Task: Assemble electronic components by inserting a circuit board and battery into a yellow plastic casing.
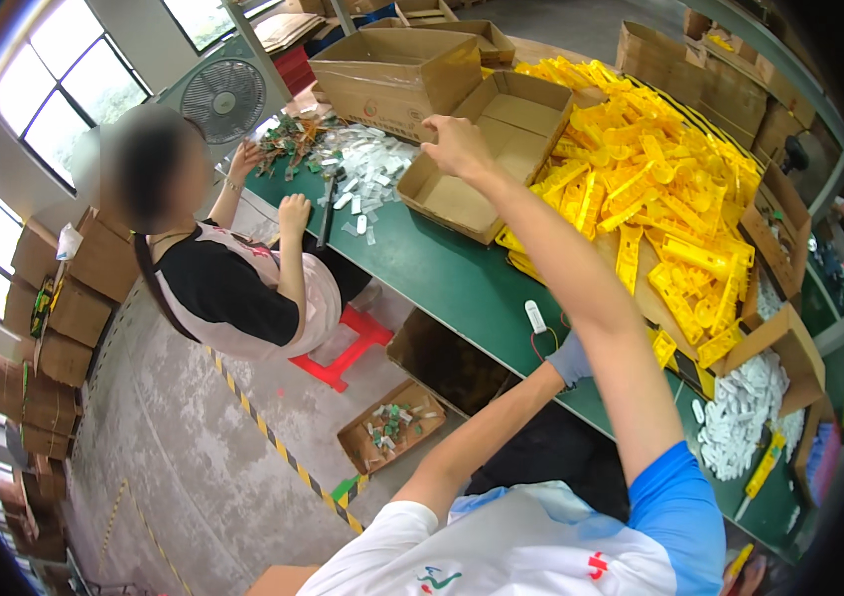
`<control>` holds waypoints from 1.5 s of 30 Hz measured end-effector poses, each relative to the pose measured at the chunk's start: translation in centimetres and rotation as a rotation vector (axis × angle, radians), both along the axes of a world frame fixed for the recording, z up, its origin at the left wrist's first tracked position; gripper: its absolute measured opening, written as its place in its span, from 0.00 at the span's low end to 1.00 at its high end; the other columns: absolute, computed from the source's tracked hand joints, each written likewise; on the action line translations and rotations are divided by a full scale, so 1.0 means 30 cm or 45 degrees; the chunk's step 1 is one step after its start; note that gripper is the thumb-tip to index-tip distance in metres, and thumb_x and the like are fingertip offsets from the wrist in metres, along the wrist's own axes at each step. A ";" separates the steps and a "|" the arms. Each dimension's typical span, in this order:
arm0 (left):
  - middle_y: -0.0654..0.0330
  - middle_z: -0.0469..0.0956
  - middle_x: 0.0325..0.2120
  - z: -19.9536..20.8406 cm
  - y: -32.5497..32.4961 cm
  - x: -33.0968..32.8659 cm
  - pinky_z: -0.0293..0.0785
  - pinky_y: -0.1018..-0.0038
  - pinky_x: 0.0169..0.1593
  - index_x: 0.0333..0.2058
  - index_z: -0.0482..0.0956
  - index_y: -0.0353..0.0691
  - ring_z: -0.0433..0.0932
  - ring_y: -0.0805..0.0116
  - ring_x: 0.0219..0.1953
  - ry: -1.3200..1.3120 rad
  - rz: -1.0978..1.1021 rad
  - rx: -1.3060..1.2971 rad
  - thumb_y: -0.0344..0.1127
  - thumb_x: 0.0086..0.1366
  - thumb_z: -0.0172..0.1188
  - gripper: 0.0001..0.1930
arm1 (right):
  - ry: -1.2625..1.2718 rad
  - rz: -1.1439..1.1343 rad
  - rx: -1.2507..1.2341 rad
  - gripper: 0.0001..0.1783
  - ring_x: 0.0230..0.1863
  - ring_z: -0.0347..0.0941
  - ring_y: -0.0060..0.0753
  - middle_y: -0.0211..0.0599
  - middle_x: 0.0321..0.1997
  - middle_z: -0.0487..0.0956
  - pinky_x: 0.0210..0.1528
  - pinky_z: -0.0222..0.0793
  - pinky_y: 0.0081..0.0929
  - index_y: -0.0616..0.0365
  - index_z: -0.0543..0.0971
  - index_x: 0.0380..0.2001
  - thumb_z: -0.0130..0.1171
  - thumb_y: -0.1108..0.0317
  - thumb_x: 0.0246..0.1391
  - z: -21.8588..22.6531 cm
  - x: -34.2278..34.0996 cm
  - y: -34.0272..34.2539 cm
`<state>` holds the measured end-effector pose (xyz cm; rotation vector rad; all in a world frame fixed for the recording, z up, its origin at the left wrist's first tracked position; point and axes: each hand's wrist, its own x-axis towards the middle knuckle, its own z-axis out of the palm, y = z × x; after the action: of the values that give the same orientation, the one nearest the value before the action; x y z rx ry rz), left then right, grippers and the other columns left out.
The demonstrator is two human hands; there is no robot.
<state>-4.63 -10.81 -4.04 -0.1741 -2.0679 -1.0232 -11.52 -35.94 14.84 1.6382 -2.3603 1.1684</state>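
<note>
My right hand (458, 146) is raised over the left side of a shallow cardboard tray (490, 226). Its fingers are slightly bent with a gap between them and the thumb, and nothing shows in them. My left hand (571, 360), in a grey glove, is at the front edge of the green table. The right forearm passes in front of it and hides its fingers. Beside the glove lies a small white plastic piece (535, 317) with thin wires running toward the glove. To the right rises a large heap of yellow plastic housings (650, 169).
A co-worker (233, 268) sits on the left, hands near green and white parts (367, 159). White parts (740, 422) pile up at the right. Below are a red stool (348, 348) and a carton of scraps (392, 427). Another person's hand (748, 574) shows lower right.
</note>
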 end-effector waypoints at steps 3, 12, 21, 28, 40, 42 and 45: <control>0.55 0.79 0.32 0.039 -0.049 0.010 0.75 0.62 0.39 0.41 0.78 0.44 0.79 0.52 0.34 -0.017 -0.013 0.042 0.41 0.48 0.70 0.20 | 0.104 0.157 -0.114 0.22 0.50 0.78 0.49 0.45 0.49 0.82 0.55 0.73 0.39 0.54 0.80 0.50 0.65 0.62 0.49 -0.034 -0.016 0.236; 0.57 0.82 0.40 0.246 -0.116 0.009 0.72 0.78 0.44 0.46 0.78 0.28 0.77 0.75 0.40 -0.145 -0.006 0.826 0.32 0.70 0.55 0.13 | -0.353 -0.383 -0.270 0.18 0.34 0.79 0.24 0.34 0.29 0.82 0.32 0.73 0.21 0.57 0.80 0.50 0.64 0.69 0.55 -0.129 0.051 1.264; 0.54 0.80 0.42 0.380 0.058 0.102 0.75 0.75 0.42 0.52 0.75 0.29 0.79 0.70 0.40 -0.416 -0.153 0.730 0.35 0.72 0.50 0.16 | -0.193 -0.249 -0.535 0.30 0.38 0.81 0.29 0.37 0.37 0.83 0.35 0.74 0.22 0.50 0.75 0.59 0.67 0.67 0.51 -0.230 0.097 1.297; 0.55 0.77 0.48 0.442 0.139 0.175 0.68 0.74 0.55 0.57 0.71 0.32 0.74 0.68 0.49 -0.318 -0.297 0.619 0.35 0.72 0.50 0.19 | -1.149 0.304 -0.708 0.27 0.29 0.76 0.16 0.30 0.31 0.83 0.31 0.67 0.15 0.59 0.71 0.61 0.61 0.67 0.59 -0.186 0.099 1.478; 0.60 0.81 0.35 0.372 0.231 0.217 0.71 0.79 0.41 0.42 0.79 0.29 0.76 0.77 0.36 -0.310 -0.119 0.816 0.27 0.66 0.58 0.09 | -0.182 -0.539 -0.782 0.31 0.48 0.76 0.37 0.38 0.48 0.79 0.52 0.70 0.31 0.56 0.77 0.52 0.75 0.65 0.41 -0.209 0.207 1.655; 0.61 0.79 0.28 0.410 0.251 0.216 0.69 0.77 0.36 0.35 0.81 0.29 0.73 0.75 0.30 -0.316 0.013 0.753 0.23 0.63 0.57 0.05 | 0.041 -0.569 -0.720 0.31 0.47 0.76 0.39 0.38 0.49 0.78 0.52 0.71 0.32 0.55 0.78 0.51 0.75 0.65 0.40 -0.168 0.244 1.693; 0.60 0.78 0.28 0.418 0.256 0.220 0.69 0.77 0.36 0.35 0.80 0.29 0.74 0.73 0.30 -0.323 0.002 0.534 0.24 0.64 0.57 0.05 | 0.208 -0.482 -0.639 0.29 0.44 0.76 0.41 0.35 0.48 0.78 0.49 0.72 0.32 0.53 0.80 0.49 0.74 0.69 0.39 -0.148 0.292 1.679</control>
<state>1.97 -3.14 8.50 0.1807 -2.0159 -1.5139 -2.75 14.44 10.39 1.0305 -1.9433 1.3363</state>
